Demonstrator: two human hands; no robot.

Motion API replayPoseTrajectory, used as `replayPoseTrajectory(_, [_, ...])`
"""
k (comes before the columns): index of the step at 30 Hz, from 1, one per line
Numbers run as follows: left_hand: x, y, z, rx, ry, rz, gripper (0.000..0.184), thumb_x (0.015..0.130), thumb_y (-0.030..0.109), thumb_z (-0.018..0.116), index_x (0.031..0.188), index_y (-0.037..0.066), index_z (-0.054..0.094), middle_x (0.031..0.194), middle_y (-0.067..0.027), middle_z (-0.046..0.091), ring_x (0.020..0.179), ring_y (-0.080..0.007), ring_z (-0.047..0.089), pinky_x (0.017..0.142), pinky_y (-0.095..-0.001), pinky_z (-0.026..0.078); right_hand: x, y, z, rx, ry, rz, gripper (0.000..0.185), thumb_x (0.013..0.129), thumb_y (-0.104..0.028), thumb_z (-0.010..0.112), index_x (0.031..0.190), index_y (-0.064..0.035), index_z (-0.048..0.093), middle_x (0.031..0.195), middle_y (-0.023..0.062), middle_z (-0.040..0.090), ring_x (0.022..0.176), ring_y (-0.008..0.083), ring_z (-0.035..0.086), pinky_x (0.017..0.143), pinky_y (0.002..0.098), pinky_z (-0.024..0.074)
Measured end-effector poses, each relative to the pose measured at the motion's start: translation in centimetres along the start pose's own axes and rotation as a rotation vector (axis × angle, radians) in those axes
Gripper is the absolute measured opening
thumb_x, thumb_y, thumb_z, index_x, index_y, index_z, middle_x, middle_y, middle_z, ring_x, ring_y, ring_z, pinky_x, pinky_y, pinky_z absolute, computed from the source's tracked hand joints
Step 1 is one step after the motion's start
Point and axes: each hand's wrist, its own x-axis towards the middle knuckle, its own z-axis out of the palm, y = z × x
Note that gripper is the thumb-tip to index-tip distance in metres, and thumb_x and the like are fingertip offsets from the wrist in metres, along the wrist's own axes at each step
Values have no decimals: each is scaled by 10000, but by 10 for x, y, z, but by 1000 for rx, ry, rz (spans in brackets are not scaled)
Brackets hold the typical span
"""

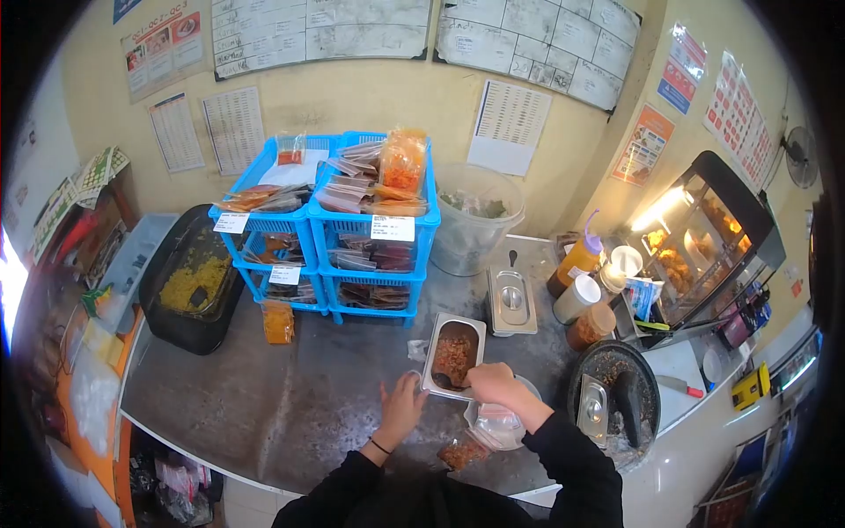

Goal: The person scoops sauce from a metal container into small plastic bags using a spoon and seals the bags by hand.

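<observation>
Near the middle of the table, a steel pan (454,355) holds a reddish chopped food. My right hand (495,387) is closed at the pan's lower right corner, round the handle of a spoon whose dark bowl (443,380) rests in the food. My left hand (401,410) is left of the pan's lower edge, fingers apart, its fingertips beside the pan's corner. Below my right hand lie a clear plastic container (502,428) and a small clear bag of reddish food (463,452).
Blue stacked baskets (374,279) with packets stand behind, left of a clear bucket (475,220). A lidded steel pan (511,299), bottles (577,264) and a stone mortar (651,405) are right. A black tray (189,308) holds yellow food.
</observation>
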Motion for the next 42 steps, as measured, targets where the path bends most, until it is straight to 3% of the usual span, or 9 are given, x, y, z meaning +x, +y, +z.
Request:
replayPoseTrajectory(8, [0,0,-1,60,26,37,336,824,296,536,1085,96,467,1161,-83,498,1070,-265,490,956,-608,189,9,60,26,666,37,-288,277,724,-137,598,988,-64,643,808,137,649,718,200,626,662,290,463])
replayPoseTrajectory(17, [5,17,-62,17,226,7,201,812,208,570,936,49,567,968,-86,587,904,-264,559,928,-490,309,-10,80,80,1123,122,-2,203,787,-126,616,976,-68,660,651,-30,593,529,41,432,489,208,362])
replayPoseTrajectory(20, [6,26,-92,-98,191,78,138,807,142,575,873,27,610,918,-87,601,851,-246,567,888,-415,372,-10,82,101,1306,187,74,213,787,-132,623,988,-70,657,618,-45,550,511,34,377,465,213,318])
replayPoseTrajectory(21, [7,24,-93,-218,173,108,111,805,132,571,837,50,639,804,-72,588,657,-223,546,895,-366,335,-12,82,103,1344,202,70,213,788,-122,620,989,-61,655,621,-44,550,511,33,379,464,210,318])
replayPoseTrajectory(26, [8,31,-102,-217,-214,302,117,745,173,638,846,120,665,781,-45,561,781,-192,518,916,-410,277,-19,82,106,1494,261,25,215,791,-92,608,990,-21,644,634,-41,548,518,28,385,463,196,308])
replayPoseTrajectory(30, [23,33,-83,-9,-201,464,102,720,208,661,812,172,684,884,-12,506,944,-203,443,944,-408,214,-30,85,91,1426,343,30,219,791,-89,607,995,-14,640,642,-35,558,540,25,419,484,192,341])
replayPoseTrajectory(36, [43,38,-65,184,-116,592,76,666,201,688,741,208,693,916,-17,470,974,-206,417,933,-460,208,-51,84,49,1219,452,-115,212,785,-106,622,985,-41,649,692,6,633,600,31,496,528,201,395])
replayPoseTrajectory(39, [46,36,-60,237,-85,625,73,654,186,692,718,220,690,898,-12,463,970,-198,420,931,-472,204,-60,75,33,879,489,-91,204,760,-184,622,942,-107,669,781,80,656,634,156,587,610,271,455])
replayPoseTrajectory(42, [45,38,-61,232,-75,672,68,650,186,692,705,225,683,884,-5,453,959,-189,424,931,-472,204,-70,53,20,549,621,-88,175,755,-242,593,880,-151,676,765,70,630,662,251,594,603,338,472])
